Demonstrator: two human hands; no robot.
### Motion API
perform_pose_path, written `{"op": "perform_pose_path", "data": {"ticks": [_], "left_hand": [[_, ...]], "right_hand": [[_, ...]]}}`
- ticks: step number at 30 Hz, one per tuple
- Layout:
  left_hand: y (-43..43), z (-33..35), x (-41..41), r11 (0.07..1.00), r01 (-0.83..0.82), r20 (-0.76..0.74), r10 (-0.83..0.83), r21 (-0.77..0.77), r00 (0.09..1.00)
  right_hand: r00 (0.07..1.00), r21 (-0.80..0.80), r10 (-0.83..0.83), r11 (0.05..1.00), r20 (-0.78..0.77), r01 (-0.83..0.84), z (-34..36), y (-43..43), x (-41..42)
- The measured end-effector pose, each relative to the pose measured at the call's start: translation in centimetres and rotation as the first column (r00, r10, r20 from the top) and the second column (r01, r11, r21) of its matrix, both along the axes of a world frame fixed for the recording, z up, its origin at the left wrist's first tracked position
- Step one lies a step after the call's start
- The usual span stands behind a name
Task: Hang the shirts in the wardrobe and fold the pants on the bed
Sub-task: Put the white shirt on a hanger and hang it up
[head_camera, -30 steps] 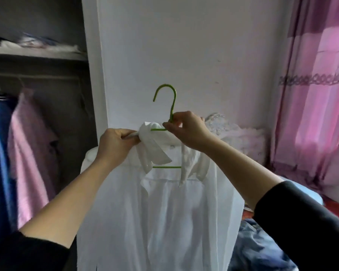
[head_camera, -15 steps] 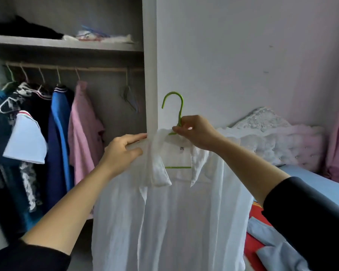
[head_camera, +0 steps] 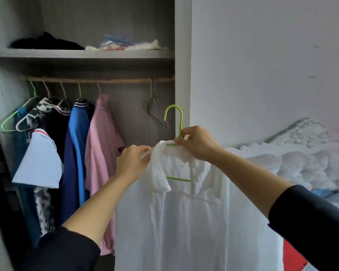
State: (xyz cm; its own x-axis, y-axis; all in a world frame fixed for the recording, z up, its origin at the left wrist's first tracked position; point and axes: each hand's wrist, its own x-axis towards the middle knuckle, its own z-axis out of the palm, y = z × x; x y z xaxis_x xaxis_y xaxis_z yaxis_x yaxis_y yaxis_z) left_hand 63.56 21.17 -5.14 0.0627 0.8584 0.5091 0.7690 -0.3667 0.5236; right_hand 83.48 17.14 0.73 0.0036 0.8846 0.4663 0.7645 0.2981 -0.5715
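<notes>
black cloth [head_camera: 47, 41] on shelf [head_camera: 86, 54]; empty hangers [head_camera: 151, 90] on rail [head_camera: 121, 81]; pale wall [head_camera: 262, 65]

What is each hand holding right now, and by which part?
The right hand pinches the hanger at its neck, just below the hook. The left hand grips the shirt by the cloth at its collar.
</notes>
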Motion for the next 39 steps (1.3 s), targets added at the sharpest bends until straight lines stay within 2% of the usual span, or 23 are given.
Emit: {"op": "perform_pose_path", "data": {"ticks": [3,6,11,15,20,27,31,39], "left_hand": [[5.1,1.1,-0.5,0.999,0.039,0.006,-0.039,0.007,0.999],[10.0,1.8,-0.8,0.998,0.061,-0.007,-0.061,0.015,0.998],[15.4,3.0,-1.6,0.993,0.12,0.048,-0.12,-0.003,0.992],[20.1,4.4,-3.9,0.997,0.072,0.014,-0.072,-0.01,0.997],[26.4,7.3,-7.1,0.998,-0.01,-0.099,0.016,0.057,0.995],[35.0,12.6,-12.4,0.969,-0.054,-0.218,0.109,0.243,0.97],[39.5,15.5,-15.1,0.951,-0.11,-0.224,0.179,0.29,0.958],[45.5,19.1,-17.8,0.903,-0.046,-0.345,0.21,0.426,0.915]], "right_hand": [[0.998,-0.09,0.068,0.994,0.011,-0.066,1.1,4.5,-0.8],[0.985,-0.147,0.144,0.981,0.098,-0.129,2.2,9.1,-1.8],[0.985,-0.029,0.145,0.989,0.095,-0.143,2.5,15.7,-4.6],[0.986,0.016,0.142,0.989,0.089,-0.144,2.9,21.0,-7.4],[0.997,0.048,0.068,0.996,0.021,-0.069,3.4,27.6,-11.5],[1.0,0.165,-0.014,0.986,-0.018,0.016,6.7,35.8,-15.8],[0.996,0.196,-0.045,0.979,-0.081,0.06,9.1,40.3,-18.0],[0.989,0.242,-0.117,0.961,-0.087,0.135,12.6,47.2,-21.5]]}}
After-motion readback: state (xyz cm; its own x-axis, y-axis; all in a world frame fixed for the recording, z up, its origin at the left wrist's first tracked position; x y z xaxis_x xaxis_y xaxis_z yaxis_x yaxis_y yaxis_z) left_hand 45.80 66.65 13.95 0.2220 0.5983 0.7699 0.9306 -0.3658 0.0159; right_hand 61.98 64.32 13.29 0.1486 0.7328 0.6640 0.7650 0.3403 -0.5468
